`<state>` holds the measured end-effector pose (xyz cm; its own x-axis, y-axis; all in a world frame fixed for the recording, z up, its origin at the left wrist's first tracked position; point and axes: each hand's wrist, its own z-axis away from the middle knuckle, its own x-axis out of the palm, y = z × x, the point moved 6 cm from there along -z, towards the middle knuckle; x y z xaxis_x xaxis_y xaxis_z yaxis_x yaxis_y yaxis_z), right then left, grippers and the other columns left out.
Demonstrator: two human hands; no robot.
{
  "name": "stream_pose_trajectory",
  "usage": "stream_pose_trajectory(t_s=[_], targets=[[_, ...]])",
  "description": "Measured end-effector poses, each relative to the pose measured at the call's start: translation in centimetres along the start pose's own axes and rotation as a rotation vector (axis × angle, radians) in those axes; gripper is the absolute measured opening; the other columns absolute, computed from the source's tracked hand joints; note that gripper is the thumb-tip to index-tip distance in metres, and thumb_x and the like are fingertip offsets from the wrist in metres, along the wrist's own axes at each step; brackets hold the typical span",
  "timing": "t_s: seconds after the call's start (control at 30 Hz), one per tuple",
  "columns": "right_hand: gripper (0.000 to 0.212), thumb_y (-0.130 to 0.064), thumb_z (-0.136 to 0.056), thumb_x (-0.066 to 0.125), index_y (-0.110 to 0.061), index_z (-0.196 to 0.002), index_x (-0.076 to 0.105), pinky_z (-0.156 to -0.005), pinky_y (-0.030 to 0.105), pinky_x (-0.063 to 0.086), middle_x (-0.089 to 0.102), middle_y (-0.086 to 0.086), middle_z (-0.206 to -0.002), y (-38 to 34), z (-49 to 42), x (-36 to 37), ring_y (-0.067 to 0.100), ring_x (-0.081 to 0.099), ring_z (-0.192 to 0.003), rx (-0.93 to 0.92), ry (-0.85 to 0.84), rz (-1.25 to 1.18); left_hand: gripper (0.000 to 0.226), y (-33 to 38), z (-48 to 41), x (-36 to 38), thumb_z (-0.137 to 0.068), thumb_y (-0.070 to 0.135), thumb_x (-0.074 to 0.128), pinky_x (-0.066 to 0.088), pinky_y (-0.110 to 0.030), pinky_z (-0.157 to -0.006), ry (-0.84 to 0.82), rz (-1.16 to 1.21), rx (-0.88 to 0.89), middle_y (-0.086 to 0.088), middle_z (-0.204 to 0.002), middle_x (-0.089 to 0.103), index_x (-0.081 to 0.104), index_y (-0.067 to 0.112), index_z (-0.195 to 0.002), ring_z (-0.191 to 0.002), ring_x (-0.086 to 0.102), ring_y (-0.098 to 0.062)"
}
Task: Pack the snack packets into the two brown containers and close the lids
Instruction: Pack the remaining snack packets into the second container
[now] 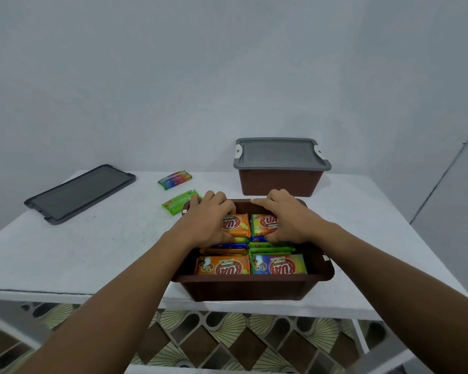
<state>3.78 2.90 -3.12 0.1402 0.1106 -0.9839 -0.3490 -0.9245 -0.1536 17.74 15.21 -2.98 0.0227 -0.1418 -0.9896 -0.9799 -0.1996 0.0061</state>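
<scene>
White table (92,252) (open container (241,290) atop), pale wall (227,76)

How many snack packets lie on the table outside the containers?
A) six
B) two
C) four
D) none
B: only a rainbow packet and a green packet lie on the table, left of the open container; the other visible packets sit inside it.
</scene>
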Motion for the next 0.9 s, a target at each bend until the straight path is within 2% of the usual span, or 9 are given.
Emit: stream_pose_trajectory(t_s=[0.2, 0.37, 0.47, 0.57, 0.9], targets=[[0.088, -0.054, -0.075, 0.079, -0.036, -0.149, 0.034, -0.101, 0.031, 0.043, 0.042, -0.008, -0.134, 0.1, 0.2, 0.1, 0.009, 0.036, -0.120, -0.001, 0.010, -0.038, 0.054, 0.0, 0.2, 0.0, -0.077, 0.063, 0.075, 0.029, -0.046, -0.107, -0.030, 0.027, -0.021, 0.008, -0.126, 0.048, 0.049, 0.036, -0.115, -0.121, 0.038, -0.016], [0.051, -0.055, -0.075, 0.077, -0.037, -0.117, 0.056, -0.096, 0.031, 0.047, 0.051, -0.013, -0.122, 0.1, 0.3, 0.0, 0.006, 0.040, -0.111, -0.024, -0.003, -0.039, 0.047, 0.0, 0.2, 0.1, -0.078, 0.061, 0.075, 0.030, -0.045, -0.108, -0.063, 0.032, -0.027, 0.008, -0.126, 0.050, 0.052, 0.035, -0.111, -0.122, 0.041, -0.016], [0.039, -0.053, -0.079, 0.076, -0.036, -0.111, 0.064, -0.098, 0.031, 0.045, 0.057, -0.013, -0.122, 0.0, 0.3, 0.1, 0.008, 0.047, -0.112, -0.029, -0.026, -0.021, 0.037, -0.3, 0.2, 0.3, -0.077, 0.055, 0.079, 0.045, -0.039, -0.096, -0.114, 0.115, -0.048, 0.013, -0.110, 0.054, 0.054, 0.032, -0.091, -0.106, 0.049, -0.014], [0.037, -0.052, -0.080, 0.076, -0.035, -0.112, 0.064, -0.096, 0.030, 0.046, 0.058, -0.013, -0.124, -0.1, 0.1, 0.1, 0.008, 0.050, -0.113, -0.020, -0.030, -0.025, 0.036, -0.5, 0.0, 0.7, -0.076, 0.049, 0.082, 0.055, -0.040, -0.082, -0.178, 0.183, -0.083, 0.013, -0.098, 0.054, 0.053, 0.028, -0.080, -0.092, 0.055, -0.013], [0.037, -0.048, -0.081, 0.077, -0.033, -0.112, 0.062, -0.092, 0.027, 0.045, 0.055, -0.012, -0.122, -0.5, 0.4, 0.0, 0.008, 0.048, -0.111, 0.011, -0.089, -0.051, 0.034, -0.5, -0.3, 1.1, -0.078, 0.047, 0.081, 0.054, -0.035, -0.080, -0.204, 0.198, -0.042, 0.012, -0.098, 0.052, 0.053, 0.028, -0.082, -0.092, 0.054, -0.012]])
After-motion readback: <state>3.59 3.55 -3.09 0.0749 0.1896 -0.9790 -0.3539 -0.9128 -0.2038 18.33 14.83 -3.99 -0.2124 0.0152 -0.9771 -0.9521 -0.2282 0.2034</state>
